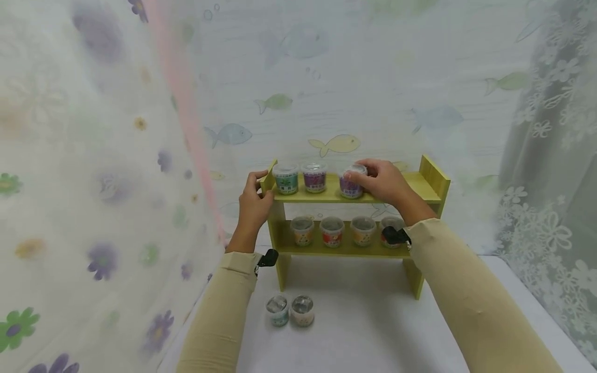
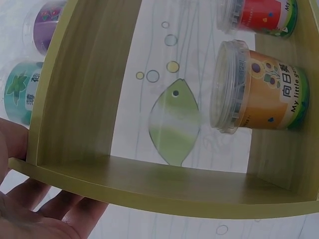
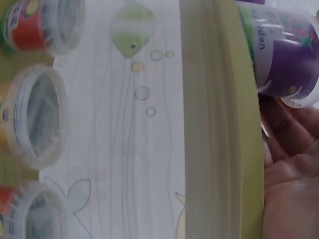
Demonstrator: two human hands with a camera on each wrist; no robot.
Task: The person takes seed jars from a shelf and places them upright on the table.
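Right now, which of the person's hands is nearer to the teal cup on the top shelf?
Left. The left hand grips the shelf's left end, just beside the teal cup; the right hand holds a purple cup farther right, beyond a second purple cup.

Long beige sleeves accompany black wrist-worn devices.

Diffuse, muted light is filling the head view, soft shadows spreading across the white bench. Shelf edges are bowing in the left wrist view; in the right wrist view, lettering on the purple cup is blurring.
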